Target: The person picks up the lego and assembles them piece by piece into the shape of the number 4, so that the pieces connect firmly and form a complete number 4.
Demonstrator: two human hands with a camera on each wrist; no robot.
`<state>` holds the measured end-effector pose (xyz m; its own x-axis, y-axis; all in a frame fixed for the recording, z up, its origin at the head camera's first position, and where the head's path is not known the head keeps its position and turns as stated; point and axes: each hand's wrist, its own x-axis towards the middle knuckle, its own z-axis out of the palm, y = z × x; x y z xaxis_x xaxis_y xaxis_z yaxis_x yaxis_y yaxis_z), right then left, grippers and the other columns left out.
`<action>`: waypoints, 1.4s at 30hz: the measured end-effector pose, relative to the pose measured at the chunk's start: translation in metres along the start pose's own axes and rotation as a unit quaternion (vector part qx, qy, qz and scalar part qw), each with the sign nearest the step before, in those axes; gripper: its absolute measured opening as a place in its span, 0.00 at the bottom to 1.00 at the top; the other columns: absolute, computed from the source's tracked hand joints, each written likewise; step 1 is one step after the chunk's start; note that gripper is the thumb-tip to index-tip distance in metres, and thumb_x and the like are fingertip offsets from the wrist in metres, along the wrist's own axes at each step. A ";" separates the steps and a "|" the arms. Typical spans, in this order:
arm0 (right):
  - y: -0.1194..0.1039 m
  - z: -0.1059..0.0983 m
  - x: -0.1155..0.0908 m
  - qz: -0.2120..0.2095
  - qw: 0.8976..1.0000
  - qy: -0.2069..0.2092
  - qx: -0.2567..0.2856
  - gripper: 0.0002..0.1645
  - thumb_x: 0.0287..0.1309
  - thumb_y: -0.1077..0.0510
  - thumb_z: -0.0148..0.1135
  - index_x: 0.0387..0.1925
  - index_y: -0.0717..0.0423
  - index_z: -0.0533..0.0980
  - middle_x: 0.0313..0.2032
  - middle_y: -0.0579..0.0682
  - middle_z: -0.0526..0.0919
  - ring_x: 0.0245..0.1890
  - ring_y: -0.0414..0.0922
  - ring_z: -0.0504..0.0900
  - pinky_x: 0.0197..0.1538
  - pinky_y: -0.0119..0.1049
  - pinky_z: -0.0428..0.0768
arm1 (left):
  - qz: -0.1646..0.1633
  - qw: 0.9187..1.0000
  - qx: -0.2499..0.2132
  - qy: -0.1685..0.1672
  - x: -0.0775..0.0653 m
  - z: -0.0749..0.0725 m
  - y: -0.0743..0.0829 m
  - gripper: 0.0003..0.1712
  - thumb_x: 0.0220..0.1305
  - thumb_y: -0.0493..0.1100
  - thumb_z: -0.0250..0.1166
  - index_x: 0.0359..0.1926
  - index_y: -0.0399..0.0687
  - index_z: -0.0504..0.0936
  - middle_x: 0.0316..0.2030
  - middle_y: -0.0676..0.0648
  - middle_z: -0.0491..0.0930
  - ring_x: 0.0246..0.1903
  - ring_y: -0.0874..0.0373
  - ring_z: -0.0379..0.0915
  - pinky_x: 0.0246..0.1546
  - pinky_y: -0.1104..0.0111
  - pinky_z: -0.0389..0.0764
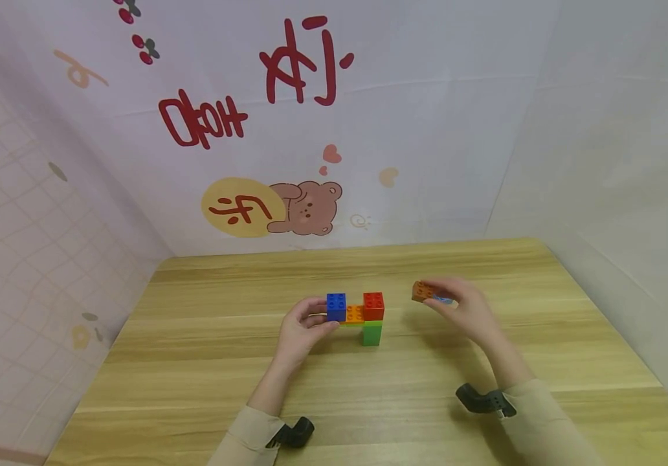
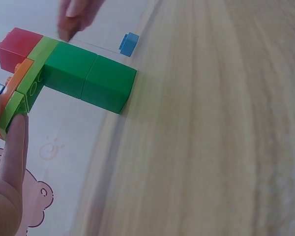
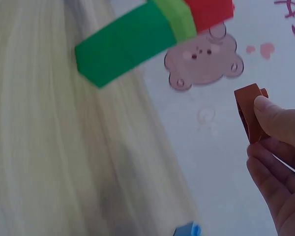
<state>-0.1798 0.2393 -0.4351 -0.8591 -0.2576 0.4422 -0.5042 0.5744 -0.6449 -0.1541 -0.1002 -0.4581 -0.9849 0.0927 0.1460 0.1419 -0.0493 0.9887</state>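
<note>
A toy brick structure stands on the table, with green bricks (image 2: 91, 76) stacked as its column and a red brick (image 1: 373, 306) on top. Light green and orange bricks (image 1: 355, 314) reach out to the left, carrying a blue brick (image 1: 336, 307) at the end. My left hand (image 1: 305, 330) grips this overhanging end, fingers touching the light green brick (image 2: 11, 110) from below. To the right of the structure, my right hand (image 1: 462, 307) pinches a brown brick (image 3: 250, 110) between thumb and fingers, apart from the structure.
A light blue brick (image 2: 129, 44) lies on the wooden table (image 1: 369, 401), partly hidden behind my right hand in the head view. White printed cloth (image 1: 427, 116) hangs behind the table and along both sides. Each wrist wears a black device (image 1: 485, 400).
</note>
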 end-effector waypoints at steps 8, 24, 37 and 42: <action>-0.043 0.009 0.016 -0.099 0.995 -0.006 0.017 0.25 0.53 0.66 0.73 0.55 0.54 0.81 0.47 0.48 0.84 0.44 0.46 0.82 0.46 0.44 0.82 | 0.006 1.000 0.006 -0.005 0.000 -0.001 -0.001 0.25 0.54 0.27 0.73 0.54 0.35 0.79 0.47 0.38 0.80 0.46 0.40 0.79 0.44 0.69 0.83; -0.074 0.028 0.031 -0.170 0.984 -0.045 0.013 0.24 0.54 0.64 0.73 0.54 0.53 0.81 0.48 0.47 0.83 0.45 0.45 0.82 0.48 0.43 0.82 | 0.001 1.000 -0.001 -0.004 0.001 0.001 0.003 0.24 0.53 0.26 0.72 0.53 0.34 0.80 0.45 0.38 0.81 0.45 0.37 0.79 0.42 0.69 0.83; -0.077 0.030 0.032 -0.162 0.985 -0.057 -0.003 0.23 0.55 0.63 0.73 0.54 0.53 0.81 0.48 0.48 0.82 0.45 0.45 0.82 0.48 0.44 0.82 | -0.008 1.000 -0.011 -0.014 0.000 0.001 0.002 0.24 0.55 0.25 0.70 0.54 0.31 0.79 0.45 0.38 0.80 0.45 0.39 0.79 0.41 0.68 0.83; -0.079 0.029 0.033 -0.167 0.984 -0.058 -0.005 0.22 0.55 0.63 0.72 0.53 0.54 0.81 0.48 0.50 0.81 0.46 0.47 0.82 0.48 0.44 0.82 | -0.008 1.000 -0.004 -0.015 0.000 0.001 0.004 0.24 0.55 0.25 0.71 0.54 0.32 0.80 0.45 0.39 0.79 0.43 0.42 0.80 0.40 0.68 0.84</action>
<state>-0.1711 0.1628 -0.3875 -0.6501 -0.5208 0.5533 -0.7598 0.4505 -0.4687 -0.1534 -0.0991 -0.4545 -0.9836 0.1228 0.1321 0.1259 -0.0566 0.9904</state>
